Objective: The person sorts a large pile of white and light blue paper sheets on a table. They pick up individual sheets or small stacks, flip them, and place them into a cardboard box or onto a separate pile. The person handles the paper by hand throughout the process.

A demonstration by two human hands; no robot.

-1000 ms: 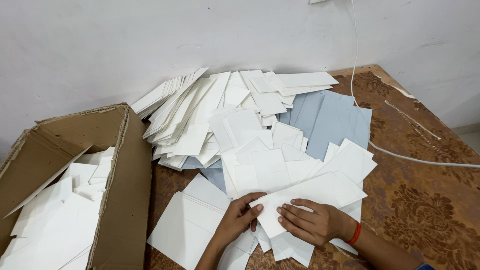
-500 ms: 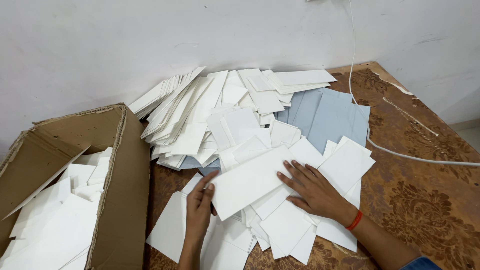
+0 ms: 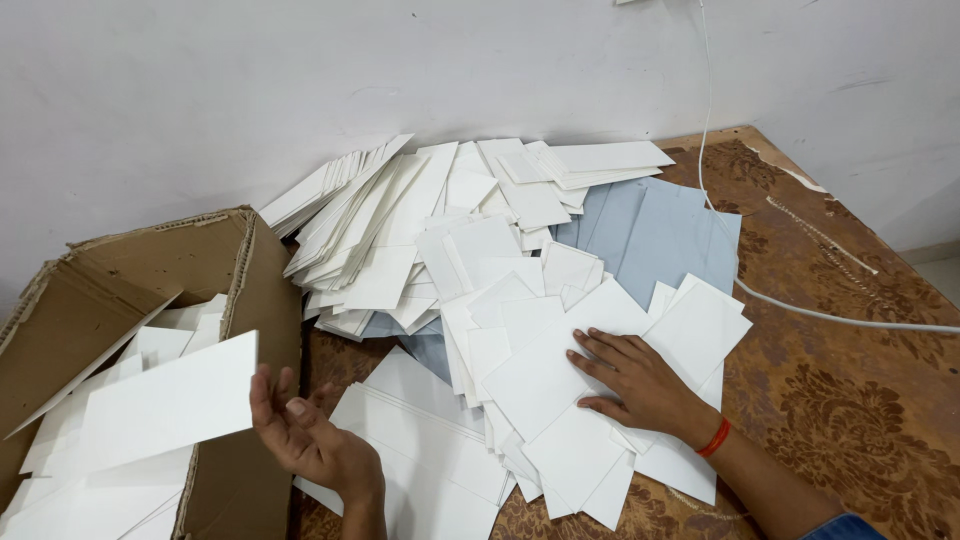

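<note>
Since earlier: my left hand (image 3: 305, 435) swinging white card (image 3: 165, 400) over cardboard box (image 3: 245, 300), fingers spreading, releasing. Right hand (image 3: 635, 380) pressing flat, steadying card pile (image 3: 540, 370); aiming drop inside walls.

white card (image 3: 165, 405) above cardboard box (image 3: 255, 330), left hand (image 3: 305, 435) open

A: Surface?
B: Brown patterned table (image 3: 850, 400) against the white wall.
A: On it?
B: Sprawling pile of white cards (image 3: 480, 260), pale blue sheets (image 3: 670, 235) beneath, open cardboard box (image 3: 250, 340) at left, white cable (image 3: 830, 318) at right.
</note>
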